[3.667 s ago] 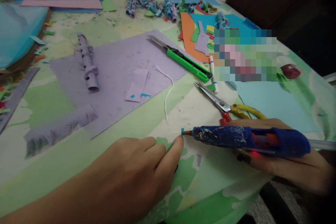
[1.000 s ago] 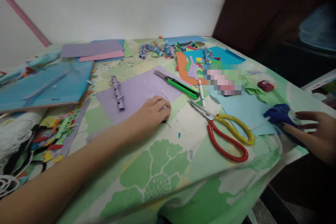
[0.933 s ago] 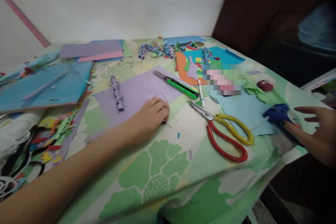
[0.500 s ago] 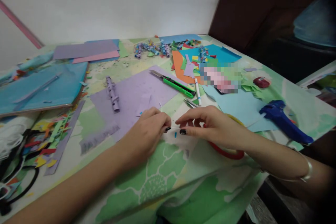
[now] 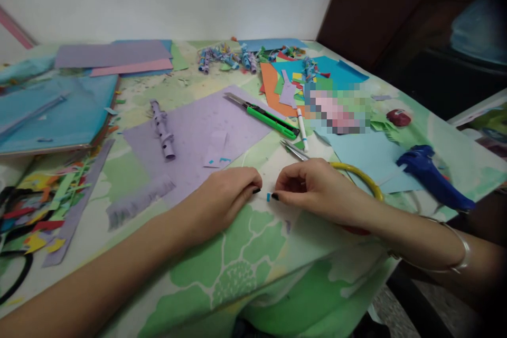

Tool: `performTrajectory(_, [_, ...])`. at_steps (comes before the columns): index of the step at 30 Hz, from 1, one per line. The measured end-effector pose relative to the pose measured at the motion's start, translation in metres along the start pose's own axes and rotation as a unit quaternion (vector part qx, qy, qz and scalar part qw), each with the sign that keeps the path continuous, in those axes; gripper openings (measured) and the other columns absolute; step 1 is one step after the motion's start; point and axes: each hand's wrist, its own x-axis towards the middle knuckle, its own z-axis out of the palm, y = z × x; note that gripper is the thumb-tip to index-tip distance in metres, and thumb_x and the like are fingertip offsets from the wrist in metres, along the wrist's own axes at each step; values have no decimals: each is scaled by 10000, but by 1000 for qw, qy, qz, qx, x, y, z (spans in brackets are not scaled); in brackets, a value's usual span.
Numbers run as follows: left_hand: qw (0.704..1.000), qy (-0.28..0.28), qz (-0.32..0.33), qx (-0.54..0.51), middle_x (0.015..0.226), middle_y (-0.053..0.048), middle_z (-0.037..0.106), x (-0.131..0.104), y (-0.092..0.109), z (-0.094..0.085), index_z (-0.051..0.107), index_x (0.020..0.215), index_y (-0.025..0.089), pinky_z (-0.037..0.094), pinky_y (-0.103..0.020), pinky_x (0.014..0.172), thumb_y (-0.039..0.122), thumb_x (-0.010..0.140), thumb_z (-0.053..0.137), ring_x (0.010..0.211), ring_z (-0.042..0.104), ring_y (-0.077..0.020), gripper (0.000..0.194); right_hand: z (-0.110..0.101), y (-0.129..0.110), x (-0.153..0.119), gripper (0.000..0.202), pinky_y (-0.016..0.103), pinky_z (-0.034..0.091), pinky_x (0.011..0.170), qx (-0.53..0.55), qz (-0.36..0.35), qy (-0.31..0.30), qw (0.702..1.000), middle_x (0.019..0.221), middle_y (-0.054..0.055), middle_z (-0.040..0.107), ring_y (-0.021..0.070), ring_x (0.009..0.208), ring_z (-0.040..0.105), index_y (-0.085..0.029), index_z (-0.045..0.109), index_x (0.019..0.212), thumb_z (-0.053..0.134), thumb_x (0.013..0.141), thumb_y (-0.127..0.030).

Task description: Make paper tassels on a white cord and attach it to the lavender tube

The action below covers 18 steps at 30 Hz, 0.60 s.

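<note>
My left hand (image 5: 233, 193) is closed in a pinch at the front of the table, on what looks like a thin white strand, only faintly visible. Close by, my right hand (image 5: 307, 185) has thumb and fingertips pressed together. A tiny blue paper piece (image 5: 269, 197) is right at its thumb tip; whether it is gripped or just touched, I cannot tell. Partly beneath the right hand lie scissors (image 5: 356, 169) with a yellow and red handle, blades pointing away. Ahead are a purple paper sheet (image 5: 190, 137), a rolled purple paper tube (image 5: 162, 132) and a green utility knife (image 5: 269, 119).
A blue glue gun (image 5: 433, 177) rests at the right, near light-blue paper (image 5: 362, 156). A white marker (image 5: 302, 129) lies beside the knife. Decorated paper tubes (image 5: 227, 57) sit at the back. On the left are a blue folder (image 5: 55, 111) and colourful paper scraps (image 5: 59, 195).
My right fingers have closed together and reached the small blue piece, which earlier lay apart from them. The strand stretched between my hands shows less now. The view has shifted slightly.
</note>
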Motion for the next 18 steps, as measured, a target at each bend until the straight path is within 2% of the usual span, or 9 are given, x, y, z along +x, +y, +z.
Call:
performTrajectory(3, [1000,-10,-4,-5,768,4,579,2,0,-1,543,861,174,391,-251,637,151,934,406,669,512,-129,157,2,-1,-1,127,205,386,542,-3,5,-5,1000,655,-9,645,97,586,547,-155,685,760,558,753,-153])
performTrajectory(9, [1000,5,-9,-19,695,21,548,4,-2,1,536,764,169,382,-237,605,165,895,497,592,460,-111,136,2,-3,2,140,202,371,532,-11,22,-23,999,658,-9,641,95,581,540,-156,681,757,544,738,-133])
performTrajectory(18, [999,9,-5,-32,699,22,554,4,-4,3,565,771,167,379,-233,595,144,864,524,600,475,-109,104,3,-4,6,130,198,367,513,-10,32,-32,999,641,-9,639,95,562,532,-159,682,738,553,725,-144])
